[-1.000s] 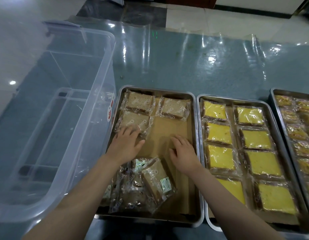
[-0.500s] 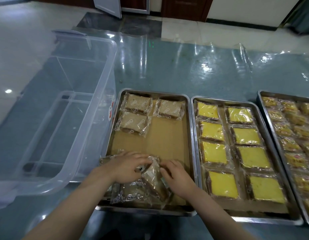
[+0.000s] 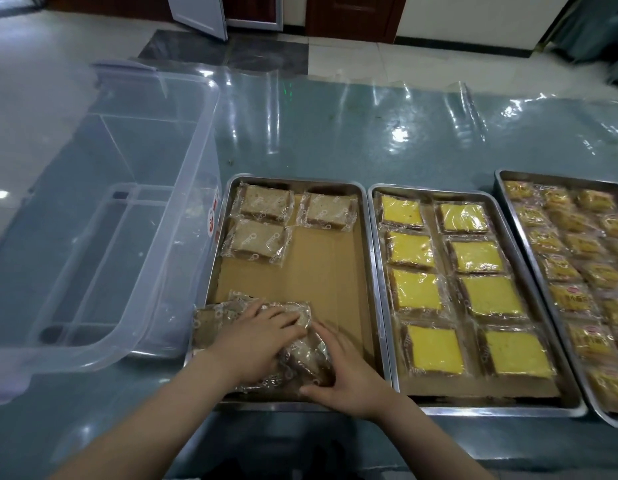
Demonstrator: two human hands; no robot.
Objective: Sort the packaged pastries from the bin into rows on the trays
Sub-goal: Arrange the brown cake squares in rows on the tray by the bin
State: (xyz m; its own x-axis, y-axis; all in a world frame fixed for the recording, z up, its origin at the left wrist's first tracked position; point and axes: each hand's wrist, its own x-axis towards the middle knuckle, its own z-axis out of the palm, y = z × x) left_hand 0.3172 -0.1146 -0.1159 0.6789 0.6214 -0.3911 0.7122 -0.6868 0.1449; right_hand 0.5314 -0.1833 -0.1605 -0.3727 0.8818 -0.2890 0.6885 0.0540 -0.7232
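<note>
Both hands were on the loose heap of brown wrapped pastries (image 3: 266, 341) at the near end of the left tray (image 3: 364, 258). The left hand (image 3: 255, 344) lay over the top of the heap with its fingers spread and pointing right, pressing on the wrappers. The right hand (image 3: 345, 372) cupped the heap's right side, its thumb along the near edge and its fingers curled against one packet. A second before, the two hands had been further up the tray, near the placed packets; half a second before, they had already dropped to the heap, and since then they had closed in tighter around it. Three brown pastries (image 3: 266, 204) lay flat at the far end of the same tray, unchanged, two in the left row and one to their right. The middle tray (image 3: 474, 408) held eight yellow pastries (image 3: 415, 251) in two rows, and a third tray (image 3: 501, 181) at the right edge carried smaller orange-wrapped packets (image 3: 570, 299). The clear bin (image 3: 200, 188) stood on the desk (image 3: 335, 140) just left of the left tray.
</note>
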